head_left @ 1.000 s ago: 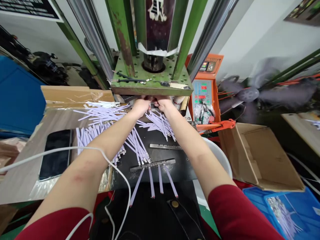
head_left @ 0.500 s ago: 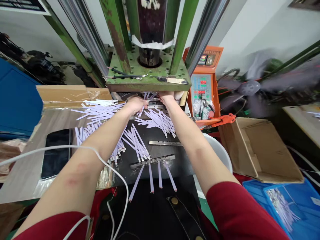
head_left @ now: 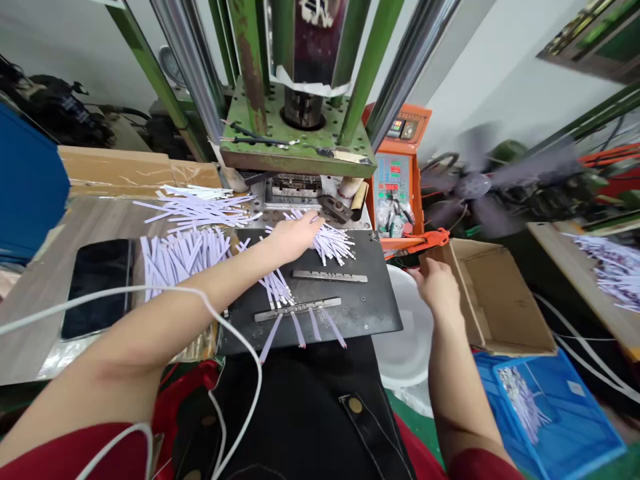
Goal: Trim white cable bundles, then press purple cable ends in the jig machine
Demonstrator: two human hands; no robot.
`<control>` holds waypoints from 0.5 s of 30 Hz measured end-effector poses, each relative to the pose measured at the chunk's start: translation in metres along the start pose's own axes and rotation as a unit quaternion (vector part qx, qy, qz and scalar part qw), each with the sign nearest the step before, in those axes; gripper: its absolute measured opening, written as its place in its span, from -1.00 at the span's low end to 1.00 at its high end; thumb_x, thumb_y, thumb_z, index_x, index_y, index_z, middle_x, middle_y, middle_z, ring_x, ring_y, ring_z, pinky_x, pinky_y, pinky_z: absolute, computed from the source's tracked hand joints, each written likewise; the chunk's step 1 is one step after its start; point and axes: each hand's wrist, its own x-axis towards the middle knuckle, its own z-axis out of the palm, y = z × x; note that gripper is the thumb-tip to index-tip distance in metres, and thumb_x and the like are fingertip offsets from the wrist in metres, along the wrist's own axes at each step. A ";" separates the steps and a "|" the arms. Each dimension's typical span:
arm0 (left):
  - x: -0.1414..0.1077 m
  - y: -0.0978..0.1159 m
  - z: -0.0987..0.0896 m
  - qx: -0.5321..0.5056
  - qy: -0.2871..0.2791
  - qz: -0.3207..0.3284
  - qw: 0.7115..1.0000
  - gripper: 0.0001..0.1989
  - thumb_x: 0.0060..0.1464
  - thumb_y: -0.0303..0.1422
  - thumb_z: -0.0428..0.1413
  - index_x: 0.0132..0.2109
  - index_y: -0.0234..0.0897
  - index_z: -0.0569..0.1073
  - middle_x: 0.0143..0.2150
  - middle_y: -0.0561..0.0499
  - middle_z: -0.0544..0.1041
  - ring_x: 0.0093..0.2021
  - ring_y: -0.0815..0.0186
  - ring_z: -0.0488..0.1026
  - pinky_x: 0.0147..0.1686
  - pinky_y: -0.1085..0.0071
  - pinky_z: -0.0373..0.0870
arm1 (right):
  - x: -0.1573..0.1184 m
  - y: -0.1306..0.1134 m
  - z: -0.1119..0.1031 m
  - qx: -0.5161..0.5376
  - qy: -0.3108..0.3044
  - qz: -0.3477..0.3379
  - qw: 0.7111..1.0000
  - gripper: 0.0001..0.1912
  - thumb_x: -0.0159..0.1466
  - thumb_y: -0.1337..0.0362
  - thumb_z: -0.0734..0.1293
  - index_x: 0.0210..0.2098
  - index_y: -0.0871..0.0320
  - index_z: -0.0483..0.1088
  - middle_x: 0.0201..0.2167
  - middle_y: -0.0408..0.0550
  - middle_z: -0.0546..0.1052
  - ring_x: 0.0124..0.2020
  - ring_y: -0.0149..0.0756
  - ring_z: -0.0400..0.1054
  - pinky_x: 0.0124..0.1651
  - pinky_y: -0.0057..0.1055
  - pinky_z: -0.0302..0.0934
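Observation:
My left hand (head_left: pixel 294 239) reaches over a pile of thin lavender strips (head_left: pixel 333 245) in front of the press. Its fingers are drawn together; what they pinch, if anything, is hidden. Out to the right, my right hand (head_left: pixel 439 285) hangs above the white bucket (head_left: pixel 407 333), beside the cardboard box, with fingers apart and no object visible in it. On the black plate (head_left: pixel 370 310) lie two slotted metal bars. The nearer bar (head_left: pixel 297 309) has several lavender strips (head_left: pixel 314 325) sticking out toward me; the farther bar (head_left: pixel 330 275) shows no strips.
The green press (head_left: pixel 300 160) stands over a metal mold (head_left: pixel 296 187). More strips (head_left: pixel 183 257) and a phone (head_left: pixel 97 287) lie at left. A white cable (head_left: pixel 220 313) crosses in front. To the right are an orange control box (head_left: pixel 420 180), a cardboard box (head_left: pixel 493 287), a blue bin (head_left: pixel 575 413) and a spinning fan (head_left: pixel 474 185).
Both hands have come out from under the press. The left moved over the near strip pile; the right swung right to above the bucket. The view shifted slightly.

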 end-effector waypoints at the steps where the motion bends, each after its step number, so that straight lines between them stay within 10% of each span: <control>1: -0.014 -0.003 0.000 -0.003 -0.019 -0.003 1.000 -0.59 0.25 -0.36 0.12 0.22 -0.25 0.39 0.28 -0.21 0.36 -0.05 0.02 0.55 -0.16 0.22 0.47 | -0.014 -0.010 0.004 0.031 -0.004 -0.056 0.998 -0.63 0.26 0.14 0.36 -0.07 0.30 0.51 -0.13 0.30 0.54 -0.25 -0.07 0.48 -0.12 -0.09 0.42; 7: -0.121 -0.010 0.012 -0.080 -0.226 0.002 0.971 -0.86 0.12 -0.33 0.25 -0.16 -0.20 0.51 -0.13 -0.03 0.57 -0.16 0.10 0.55 -0.26 0.31 0.40 | -0.078 -0.098 0.031 0.179 -0.151 -0.453 0.860 -0.64 0.40 0.27 0.28 0.16 0.17 0.40 0.03 0.16 0.48 0.05 -0.15 0.43 0.08 -0.20 0.43; 15: -0.169 -0.006 0.043 -0.056 -0.122 0.024 0.991 -0.71 0.35 -0.32 -0.07 0.01 -0.22 0.52 -0.11 -0.09 0.59 -0.22 0.13 0.58 -0.26 0.26 0.49 | -0.057 -0.109 0.020 0.148 -0.113 -0.554 0.812 -0.71 0.44 0.35 0.19 0.05 0.22 0.47 -0.10 0.11 0.58 -0.09 -0.18 0.49 -0.02 -0.22 0.47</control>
